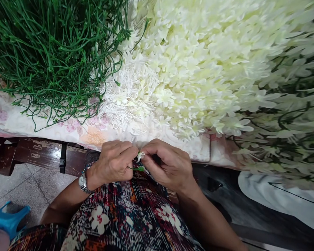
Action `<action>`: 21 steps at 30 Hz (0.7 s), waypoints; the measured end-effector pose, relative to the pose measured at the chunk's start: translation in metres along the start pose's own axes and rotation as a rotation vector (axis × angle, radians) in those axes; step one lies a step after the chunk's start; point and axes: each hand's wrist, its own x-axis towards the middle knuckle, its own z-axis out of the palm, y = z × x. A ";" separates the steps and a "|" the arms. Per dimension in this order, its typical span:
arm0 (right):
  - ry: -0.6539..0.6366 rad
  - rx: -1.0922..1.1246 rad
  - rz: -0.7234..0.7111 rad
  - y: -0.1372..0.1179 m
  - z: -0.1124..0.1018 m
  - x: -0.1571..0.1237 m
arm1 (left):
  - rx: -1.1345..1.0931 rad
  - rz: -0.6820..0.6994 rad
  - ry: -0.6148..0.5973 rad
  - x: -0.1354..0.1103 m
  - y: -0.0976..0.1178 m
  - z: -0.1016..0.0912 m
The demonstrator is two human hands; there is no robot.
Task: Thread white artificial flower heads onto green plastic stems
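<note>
My left hand [117, 161] is closed around a thin green artificial flower stem [139, 168], whose green tip sticks out between my hands. Thumb and fingers of my right hand [171, 163] pinch a small white flower piece [140, 156] that meets my left fingertips. Just beyond my hands, a pile of white thread-like stamens [128, 90] lies on the flowered cloth [57, 130]. Behind it on the left is a heap of green plastic stems [52, 59]. Pale cream artificial petals [199, 69] are piled thickly to the right.
Assembled white flowers with green stems [285, 129] overhang the table at the right. A wooden bench [39, 153] with a black strap [63, 158] is below the table edge. A blue plastic stool [9, 218] stands on the floor at lower left; a white bag-like item [279, 195] lies at right.
</note>
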 end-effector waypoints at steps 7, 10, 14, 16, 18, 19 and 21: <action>0.009 -0.035 0.003 0.000 0.001 0.001 | 0.026 -0.005 0.005 0.001 0.000 0.001; 0.013 -0.028 0.031 -0.001 0.000 0.001 | -0.027 -0.048 -0.031 0.001 -0.001 -0.001; 0.043 0.011 0.015 -0.004 -0.003 0.002 | -0.210 -0.118 -0.041 0.000 -0.001 -0.005; 0.061 0.023 0.005 -0.006 -0.006 0.003 | -0.292 -0.146 -0.007 0.000 -0.001 -0.007; 0.072 0.017 0.013 -0.007 -0.008 0.004 | -0.343 -0.178 -0.001 0.000 0.000 -0.008; 0.083 0.004 0.015 -0.008 -0.008 0.004 | -0.357 -0.194 -0.003 0.000 0.000 -0.008; 0.119 -0.041 -0.007 -0.009 -0.008 0.003 | -0.365 -0.210 0.005 0.000 0.001 -0.008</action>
